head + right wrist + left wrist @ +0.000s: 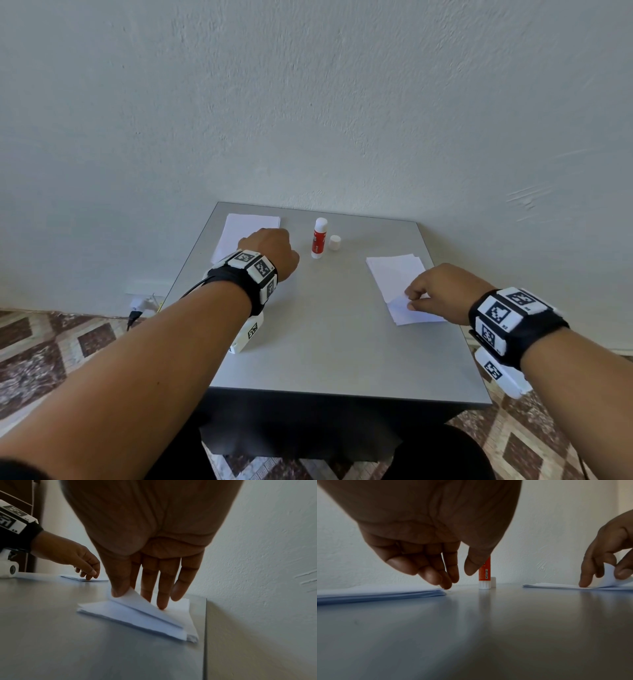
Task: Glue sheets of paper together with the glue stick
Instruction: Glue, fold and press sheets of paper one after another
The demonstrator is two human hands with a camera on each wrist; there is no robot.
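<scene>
Two stacks of white paper lie on the grey table. My left hand reaches over the left stack; its straight fingertips touch that stack's near corner, thumb apart. My right hand is on the right stack. Its thumb and forefinger pinch the raised corner of the top sheet while another finger presses the stack. The red-and-white glue stick stands upright and uncapped between the stacks, its white cap just right of it.
The table stands against a white wall. Its right edge runs close by the right stack. A plug and cable sit at the wall, left of the table, above a patterned tile floor.
</scene>
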